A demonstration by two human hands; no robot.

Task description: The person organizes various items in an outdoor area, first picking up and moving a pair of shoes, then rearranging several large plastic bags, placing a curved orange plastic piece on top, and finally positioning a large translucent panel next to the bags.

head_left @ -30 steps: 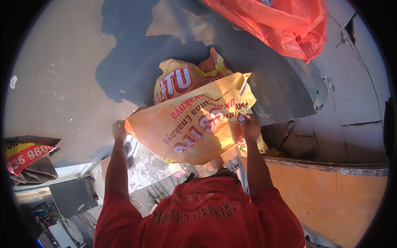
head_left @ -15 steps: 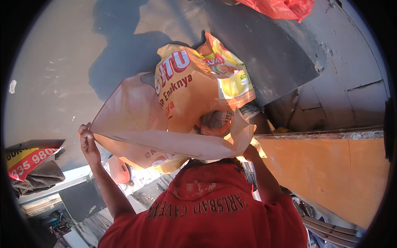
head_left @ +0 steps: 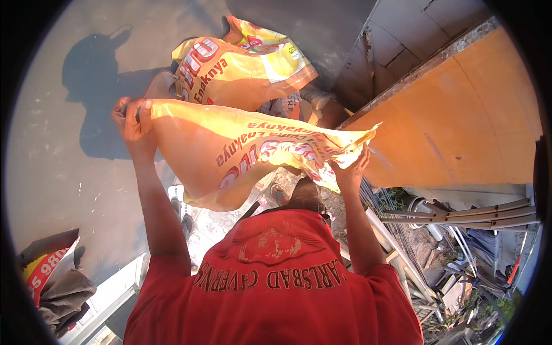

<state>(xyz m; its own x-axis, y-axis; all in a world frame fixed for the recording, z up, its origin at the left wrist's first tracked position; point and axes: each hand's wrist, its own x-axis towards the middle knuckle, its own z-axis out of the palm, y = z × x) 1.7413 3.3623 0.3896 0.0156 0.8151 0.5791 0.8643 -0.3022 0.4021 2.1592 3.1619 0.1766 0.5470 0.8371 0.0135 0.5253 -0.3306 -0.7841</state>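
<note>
A large orange-and-yellow plastic sheet with printed lettering is stretched between my two hands in front of my body. Its upper left corner is pinched in my left hand. My right hand grips the bunched, creased right end, lower down. Just beyond lies more crumpled plastic sheeting with the same orange print, on the grey surface. The held sheet overlaps its near side, so I cannot tell whether the two are joined. Under the far sheeting, some pale printed wrapping shows.
An orange wooden panel with a rough edge stands at the right. Curved metal rails and heaped scrap lie at the lower right. Dark cloth with a red-and-yellow printed piece is at the lower left. Grey flat surface extends left.
The held sheet has been turned so its printed orange side faces up, and its left corner is raised farther away. My right hand has come into fuller view. The view has swung right.
</note>
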